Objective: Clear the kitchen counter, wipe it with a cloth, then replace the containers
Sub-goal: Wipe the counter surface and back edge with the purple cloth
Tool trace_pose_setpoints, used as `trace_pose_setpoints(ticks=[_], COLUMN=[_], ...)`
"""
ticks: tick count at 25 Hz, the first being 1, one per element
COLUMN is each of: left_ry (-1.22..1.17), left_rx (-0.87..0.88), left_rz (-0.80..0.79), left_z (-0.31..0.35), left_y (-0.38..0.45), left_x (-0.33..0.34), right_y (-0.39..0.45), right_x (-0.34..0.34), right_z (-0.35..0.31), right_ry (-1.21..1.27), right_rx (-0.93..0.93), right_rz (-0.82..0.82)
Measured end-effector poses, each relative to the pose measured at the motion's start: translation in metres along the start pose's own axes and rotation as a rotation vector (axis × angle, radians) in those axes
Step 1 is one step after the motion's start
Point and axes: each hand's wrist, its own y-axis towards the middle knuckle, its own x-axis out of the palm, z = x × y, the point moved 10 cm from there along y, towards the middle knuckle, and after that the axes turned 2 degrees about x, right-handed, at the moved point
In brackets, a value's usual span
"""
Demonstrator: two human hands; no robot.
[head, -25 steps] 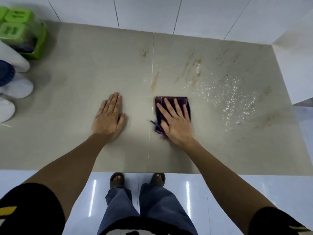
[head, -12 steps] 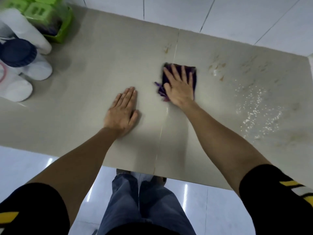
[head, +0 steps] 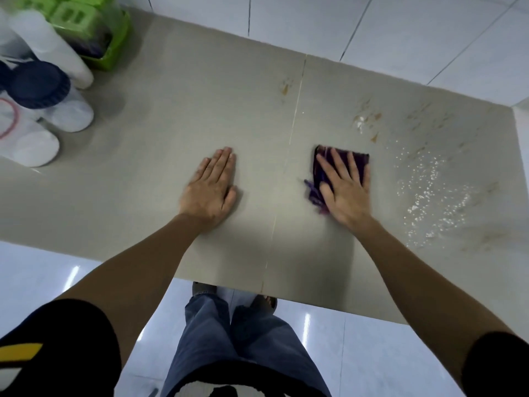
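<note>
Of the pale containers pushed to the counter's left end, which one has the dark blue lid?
The container with the dark blue lid stands between the other pale containers: one behind it shows no coloured lid, and one in front carries a pink band.

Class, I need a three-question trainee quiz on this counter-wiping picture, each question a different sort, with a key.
1. True or false: the left hand presses the purple cloth.
2. Where do the water droplets lie: A) right of the cloth, B) left of the cloth, C) under the left hand?
3. What colour is the basket at the counter's far left corner?

Key: 1 false, the right hand presses it flat; 2 A; 3 green.
</note>
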Motion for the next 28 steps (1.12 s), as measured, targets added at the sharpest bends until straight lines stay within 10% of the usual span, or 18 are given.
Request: trace_pose_setpoints(ticks=[11, 22, 28], left_ry=[-0.165, -0.018, 0.03], left_rx=[-0.011, -0.081, -0.084], left_rz=[0.001, 0.04, 0.045], left_z=[-0.011, -0.038, -0.043], left_y=[0.027, 0.087, 0.089], left_x=[-0.015, -0.016, -0.014], right_y=[-0.039, 0.146, 0.271], right_x=[0.014, -0.02, -0.033], right_z=[-0.117, 0.002, -0.088], right_ry=[0.022, 0.067, 0.164], right_rx=[-0.334, 0.191, 0.108], right_rz=[0.039, 0.064, 0.015])
